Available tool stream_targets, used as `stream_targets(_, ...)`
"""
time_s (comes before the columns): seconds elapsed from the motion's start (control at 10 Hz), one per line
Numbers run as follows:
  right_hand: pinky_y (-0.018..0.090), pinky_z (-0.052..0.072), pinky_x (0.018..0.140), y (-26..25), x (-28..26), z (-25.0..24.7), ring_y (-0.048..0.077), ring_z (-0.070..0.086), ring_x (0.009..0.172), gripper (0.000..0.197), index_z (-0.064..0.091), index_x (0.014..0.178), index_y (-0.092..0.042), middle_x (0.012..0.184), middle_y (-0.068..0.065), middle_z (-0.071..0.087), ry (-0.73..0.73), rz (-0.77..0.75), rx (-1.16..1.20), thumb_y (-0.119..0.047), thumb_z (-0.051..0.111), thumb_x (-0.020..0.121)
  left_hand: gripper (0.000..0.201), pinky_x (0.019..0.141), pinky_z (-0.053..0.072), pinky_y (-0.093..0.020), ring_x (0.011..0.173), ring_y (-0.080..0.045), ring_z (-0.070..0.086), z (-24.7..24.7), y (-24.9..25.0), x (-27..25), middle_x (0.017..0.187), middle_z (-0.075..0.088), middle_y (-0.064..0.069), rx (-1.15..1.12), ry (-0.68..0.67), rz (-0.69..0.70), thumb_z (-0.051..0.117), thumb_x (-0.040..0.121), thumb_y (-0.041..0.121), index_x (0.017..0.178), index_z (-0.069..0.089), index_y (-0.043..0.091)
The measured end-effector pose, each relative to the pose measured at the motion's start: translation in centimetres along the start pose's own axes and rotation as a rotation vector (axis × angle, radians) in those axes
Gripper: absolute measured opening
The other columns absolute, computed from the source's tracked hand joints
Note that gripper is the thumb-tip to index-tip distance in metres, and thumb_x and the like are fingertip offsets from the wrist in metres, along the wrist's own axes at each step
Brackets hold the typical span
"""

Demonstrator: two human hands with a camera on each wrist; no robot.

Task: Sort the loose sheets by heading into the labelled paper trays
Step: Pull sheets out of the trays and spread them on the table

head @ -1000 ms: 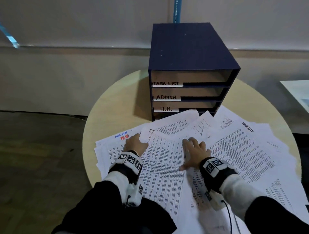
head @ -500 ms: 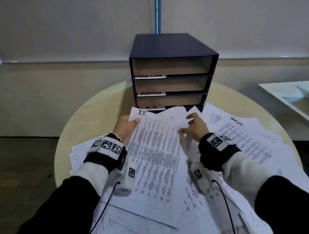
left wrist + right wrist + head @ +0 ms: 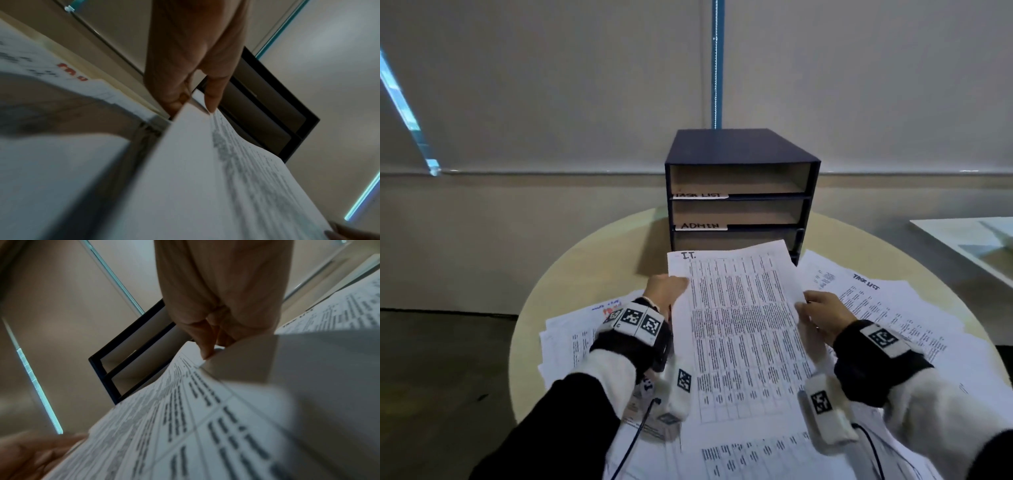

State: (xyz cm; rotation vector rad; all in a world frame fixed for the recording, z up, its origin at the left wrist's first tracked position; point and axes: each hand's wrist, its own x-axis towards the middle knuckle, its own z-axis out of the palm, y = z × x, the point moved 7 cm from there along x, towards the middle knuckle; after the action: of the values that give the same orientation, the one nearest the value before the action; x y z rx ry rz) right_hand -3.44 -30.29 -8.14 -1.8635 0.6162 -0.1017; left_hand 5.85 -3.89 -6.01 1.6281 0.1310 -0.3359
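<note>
In the centre of the head view, a printed sheet headed "I.T." point(image 3: 736, 318) is held up off the round pale surface point(image 3: 592, 270), its top edge reaching the lower front of the tray unit. The left hand point(image 3: 666, 291) pinches the sheet's left edge near the top, thumb over the paper; the left wrist view shows the edge caught between thumb and fingers point(image 3: 213, 97). The right hand point(image 3: 822, 313) grasps the right edge in the same way, thumb on the printed face.

Behind the sheet, in the middle of the frame, stands a dark blue tray unit point(image 3: 739, 147) with open shelves. The top shelf carries a white label reading "TASK LIST" point(image 3: 700, 195); the shelf below is labelled "ADMIN" point(image 3: 700, 226). The lower shelves are partly hidden by the raised sheet.

Loose printed sheets point(image 3: 887, 308) lie scattered and overlapping across the surface beneath and on both sides of the hands. One at right centre is headed "TASK LIST".
</note>
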Motion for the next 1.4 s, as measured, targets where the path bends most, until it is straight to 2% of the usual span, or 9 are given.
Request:
stream_targets(0.2, 0.029, 0.036, 0.064, 2.4, 1.3, -1.2, 0.022, 0.044, 0.061, 0.039, 0.050, 0.051, -0.006, 0.051, 0.007, 0.047, 0.088, 0.112, -0.094, 0.009, 0.046, 0.087, 0.032, 0.034, 0.035, -0.015, 0.027, -0.012, 0.039, 0.3, -4.6, -1.9, 0.037, 0.040, 0.001, 0.090, -0.110, -0.239, 0.044, 0.082, -0.010, 0.059, 0.038, 0.011)
stream_targets(0.3, 0.027, 0.033, 0.055, 2.7, 1.4, -1.2, 0.019, 0.039, 0.056, 0.035, 0.044, 0.056, -0.005, 0.058, 0.007, 0.042, 0.057, 0.165, -0.130, 0.007, 0.044, 0.089, 0.029, 0.041, 0.043, -0.018, 0.036, -0.009, 0.046, 0.5, -5.7, -1.5, 0.047, 0.048, 0.000, 0.120, -0.117, -0.295, 0.041, 0.094, 0.000, 0.067, 0.042, 0.008)
stream_targets(0.6, 0.038, 0.043, 0.081, 0.0, 2.6, -0.1, 0.031, 0.053, 0.091, 0.018, 0.048, 0.073, -0.002, 0.078, 0.015, 0.054, -0.022, 0.164, -0.143, 0.007, 0.045, 0.088, 0.021, 0.044, 0.031, -0.023, 0.037, -0.012, 0.038, -0.1, -3.6, 0.5, 0.059, 0.039, -0.007, 0.160, -0.028, -0.191, 0.042, 0.088, -0.005, 0.071, 0.042, 0.008)
stream_targets(0.7, 0.045, 0.047, 0.087, -0.2, 2.7, 0.6, 0.036, 0.056, 0.098, 0.016, 0.048, 0.076, -0.006, 0.082, 0.014, 0.053, -0.038, 0.181, -0.177, 0.007, 0.045, 0.086, 0.029, 0.048, 0.042, -0.022, 0.052, -0.012, 0.044, 0.2, -2.4, 2.1, 0.064, 0.043, -0.002, 0.262, -0.001, -0.123, 0.041, 0.090, 0.000, 0.066, 0.042, 0.016)
stream_targets(0.9, 0.039, 0.051, 0.074, 0.8, 3.9, 0.9, 0.034, 0.056, 0.092, 0.016, 0.046, 0.095, -0.010, 0.083, 0.015, 0.053, -0.095, 0.152, -0.247, 0.003, 0.043, 0.087, 0.030, 0.058, 0.043, -0.025, 0.058, -0.012, 0.041, 2.0, 0.7, 4.1, 0.069, 0.042, 0.000, 0.377, -0.064, -0.057, 0.042, 0.096, 0.012, 0.067, 0.040, 0.018)
stream_targets(1.0, 0.050, 0.051, 0.086, 1.3, 4.1, 0.2, 0.039, 0.059, 0.099, 0.015, 0.050, 0.078, -0.006, 0.094, 0.023, 0.058, -0.068, 0.176, -0.225, 0.002, 0.042, 0.087, 0.017, 0.086, 0.049, -0.037, 0.075, -0.021, 0.052, 3.5, -0.1, 5.0, 0.085, 0.052, -0.007, 0.437, -0.162, -0.093, 0.044, 0.096, 0.027, 0.088, 0.050, 0.013)
stream_targets(1.2, 0.041, 0.045, 0.074, 1.9, 3.0, -0.6, 0.033, 0.056, 0.083, 0.022, 0.047, 0.070, -0.005, 0.076, 0.020, 0.055, -0.062, 0.249, -0.164, 0.008, 0.042, 0.086, 0.034, 0.093, 0.045, -0.031, 0.113, -0.021, 0.055, 3.4, -0.8, 5.4, 0.128, 0.053, -0.011, 0.411, -0.219, -0.173, 0.050, 0.095, 0.032, 0.118, 0.051, 0.006)
stream_targets(1.3, 0.045, 0.048, 0.079, 2.0, 2.5, -0.4, 0.035, 0.059, 0.084, 0.020, 0.051, 0.069, -0.002, 0.078, 0.021, 0.059, -0.066, 0.264, -0.184, 0.007, 0.045, 0.086, 0.055, 0.066, 0.054, -0.019, 0.112, -0.016, 0.059, 2.8, -1.1, 4.1, 0.136, 0.050, -0.008, 0.258, -0.216, -0.202, 0.052, 0.095, 0.014, 0.144, 0.029, 0.013)
stream_targets(1.4, 0.049, 0.049, 0.085, 1.9, 2.2, -0.5, 0.040, 0.062, 0.093, 0.012, 0.057, 0.074, 0.003, 0.092, 0.027, 0.064, -0.043, 0.274, -0.232, 0.003, 0.051, 0.085, 0.056, 0.079, 0.054, -0.027, 0.118, -0.024, 0.055, 1.7, -1.0, 4.2, 0.141, 0.043, -0.013, 0.312, -0.162, -0.143, 0.058, 0.090, 0.012, 0.141, 0.033, 0.009)
